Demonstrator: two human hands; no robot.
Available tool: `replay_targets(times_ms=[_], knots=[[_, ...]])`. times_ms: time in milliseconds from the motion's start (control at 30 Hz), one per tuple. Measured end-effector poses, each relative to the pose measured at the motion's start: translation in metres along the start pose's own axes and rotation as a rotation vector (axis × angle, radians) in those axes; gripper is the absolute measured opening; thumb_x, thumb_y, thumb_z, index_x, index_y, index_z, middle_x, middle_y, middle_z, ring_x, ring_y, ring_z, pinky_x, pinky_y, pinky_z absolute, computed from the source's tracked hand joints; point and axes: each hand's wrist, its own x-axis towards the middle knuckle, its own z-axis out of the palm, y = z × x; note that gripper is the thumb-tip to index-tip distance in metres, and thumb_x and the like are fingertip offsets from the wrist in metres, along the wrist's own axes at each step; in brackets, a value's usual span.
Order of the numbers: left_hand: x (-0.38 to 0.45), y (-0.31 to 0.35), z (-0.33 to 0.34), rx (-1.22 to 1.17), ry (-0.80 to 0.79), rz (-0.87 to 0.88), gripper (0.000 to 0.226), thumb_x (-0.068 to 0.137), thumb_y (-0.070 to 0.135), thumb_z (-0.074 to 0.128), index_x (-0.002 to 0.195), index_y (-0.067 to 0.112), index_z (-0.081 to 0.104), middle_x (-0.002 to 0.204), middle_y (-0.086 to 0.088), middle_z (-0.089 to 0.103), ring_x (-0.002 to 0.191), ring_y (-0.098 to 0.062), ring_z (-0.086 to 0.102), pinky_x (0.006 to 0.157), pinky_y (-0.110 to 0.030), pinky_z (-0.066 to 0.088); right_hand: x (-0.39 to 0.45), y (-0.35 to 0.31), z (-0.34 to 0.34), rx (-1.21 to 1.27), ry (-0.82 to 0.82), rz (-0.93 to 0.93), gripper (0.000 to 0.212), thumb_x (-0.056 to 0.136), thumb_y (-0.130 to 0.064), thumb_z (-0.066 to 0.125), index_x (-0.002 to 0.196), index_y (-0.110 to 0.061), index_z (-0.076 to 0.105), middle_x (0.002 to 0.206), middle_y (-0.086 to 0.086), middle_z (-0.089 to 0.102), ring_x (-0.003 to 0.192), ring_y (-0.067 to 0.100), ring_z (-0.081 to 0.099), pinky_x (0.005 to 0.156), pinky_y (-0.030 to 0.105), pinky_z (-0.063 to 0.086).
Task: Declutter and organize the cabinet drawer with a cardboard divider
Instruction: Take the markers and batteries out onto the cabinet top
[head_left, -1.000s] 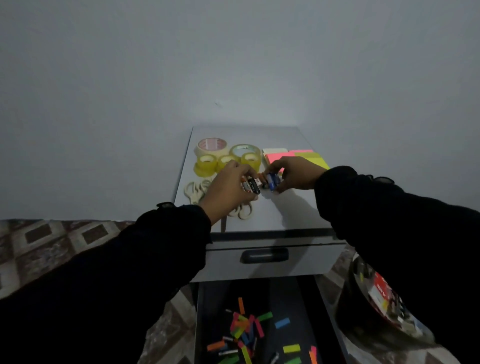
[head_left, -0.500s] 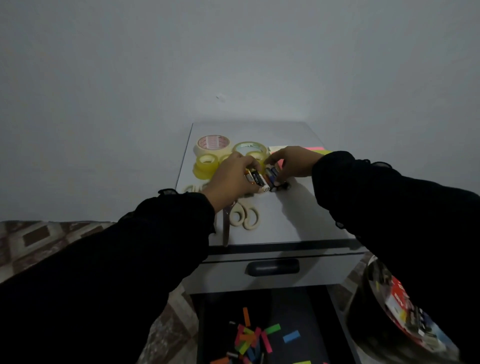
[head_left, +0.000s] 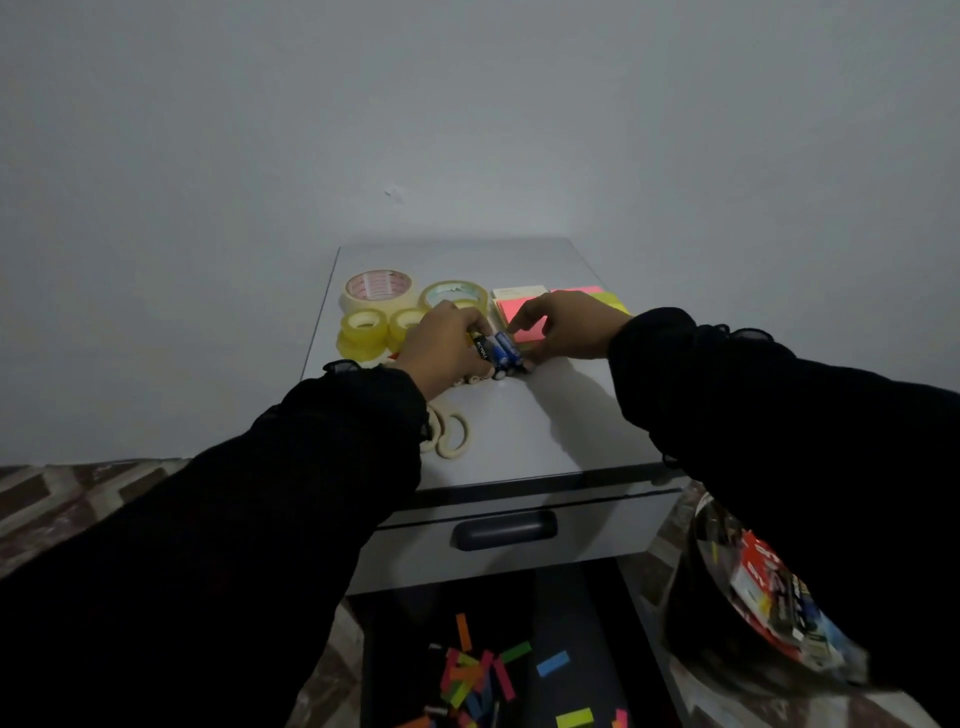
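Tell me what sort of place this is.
Probably a home or small office corner: a grey drawer cabinet against a bare wall, topped with tape rolls and sticky notes, patterned floor below.

The batteries (head_left: 500, 356), black and blue cylinders, lie side by side on the grey cabinet top (head_left: 545, 426), in front of the tape rolls (head_left: 379, 291). Below, the open drawer (head_left: 587, 649) holds scattered coloured paper strips (head_left: 475, 675).

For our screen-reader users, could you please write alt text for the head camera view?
Two hands, left and right, line up batteries on top of a grey cabinet, beside tape rolls and sticky notes. Below, an open drawer holds scattered coloured paper strips.
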Motion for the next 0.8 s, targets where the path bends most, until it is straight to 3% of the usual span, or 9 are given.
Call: replay_targets(times_ms=[200,333,433,533,633,800], knots=[[-0.01,0.012,-0.01,0.014,0.001,-0.026,0.042,0.068,0.028,0.08,0.107,0.023,0.064,0.116,-0.005,0.054,0.103,-0.025,0.053,0.086,-0.036,0.044,-0.019,-0.005,-0.008,0.021,0.016,-0.015,0.042,0.081,-0.02,0.071,0.121,-0.016,0.059,0.125,0.004,0.058,0.107,0.017,0.053,0.057,0.016,0.031],[-0.04,0.023,-0.021,-0.109,0.012,0.057,0.035,0.072,0.025,0.078,0.103,0.018,0.066,0.108,-0.002,0.058,0.095,-0.016,0.054,0.071,-0.024,0.037,-0.043,-0.013,-0.01,0.046,0.046,-0.032,0.041,0.079,-0.016,0.072,0.118,-0.012,0.061,0.122,0.004,0.061,0.102,0.017,0.055,0.069,0.017,0.031],[-0.079,0.027,-0.025,-0.181,-0.001,0.142,0.034,0.078,0.021,0.074,0.108,0.011,0.064,0.106,0.0,0.06,0.099,-0.016,0.055,0.075,-0.023,0.039,-0.073,-0.021,-0.004,0.073,0.05,-0.055,0.041,0.078,-0.011,0.073,0.117,-0.007,0.061,0.119,0.007,0.062,0.091,0.016,0.053,0.065,0.017,0.035],[-0.121,0.023,-0.02,-0.176,-0.028,0.161,0.032,0.08,0.023,0.072,0.109,0.015,0.063,0.106,0.0,0.061,0.096,-0.016,0.057,0.081,-0.026,0.044,-0.105,-0.026,0.009,0.094,0.027,-0.067,0.038,0.078,-0.009,0.072,0.115,-0.007,0.062,0.115,0.008,0.064,0.09,0.017,0.057,0.073,0.021,0.038],[-0.161,0.016,-0.005,-0.187,-0.107,0.145,0.028,0.081,0.024,0.071,0.107,0.018,0.063,0.104,0.0,0.062,0.095,-0.015,0.059,0.084,-0.032,0.05,-0.136,-0.031,0.027,0.061,-0.016,-0.061,0.035,0.079,-0.01,0.07,0.114,-0.011,0.063,0.112,0.005,0.065,0.091,0.016,0.061,0.071,0.019,0.038],[-0.217,0.006,0.026,-0.08,-0.337,0.103,0.036,0.082,0.025,0.07,0.115,0.013,0.061,0.11,-0.002,0.062,0.102,-0.015,0.059,0.077,-0.017,0.038,-0.175,-0.032,0.071,-0.019,-0.141,-0.041,0.035,0.082,-0.013,0.069,0.116,-0.01,0.061,0.114,0.005,0.065,0.099,0.017,0.06,0.077,0.018,0.038]])
